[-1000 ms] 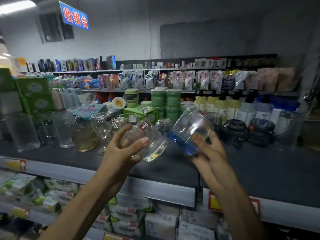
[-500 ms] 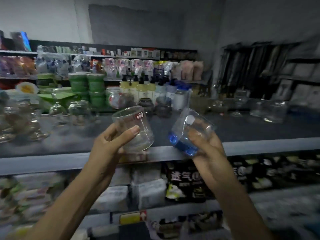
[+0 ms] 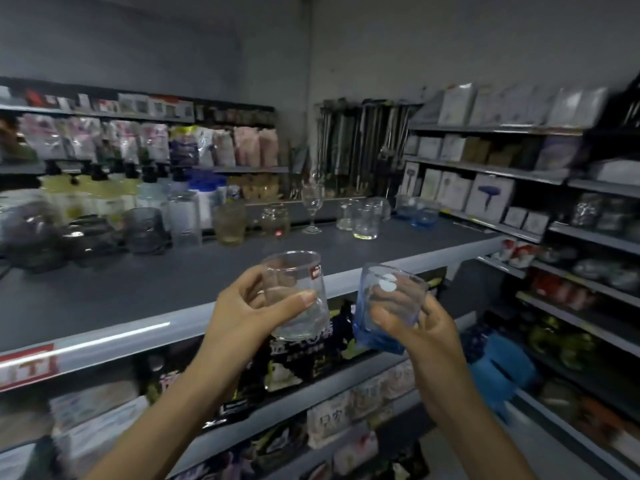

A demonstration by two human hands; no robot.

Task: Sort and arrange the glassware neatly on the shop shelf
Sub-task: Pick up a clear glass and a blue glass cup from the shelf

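Only the head view here, and it's a bit blurry. The left hand (image 3: 239, 317) has thumb and fingers wrapped round a clear glass (image 3: 294, 296). The right hand (image 3: 415, 327) is curled round a blue glass (image 3: 388, 306), which is tipped over a bit. Both glasses are up in the air just off the front edge of the shelf (image 3: 138, 289), not resting on it and pretty close to each other. The biggest risk imo is that they clink together or catch that front edge on the way in. Matching clear ones (image 3: 363, 220) and blue ones (image 3: 420, 213) sit near the far right corner, so reaching back there could bump the wine glass (image 3: 311, 209) standing just beside them, and it looks easy to tip. The tilted blue one could also slip if the grip loosens.
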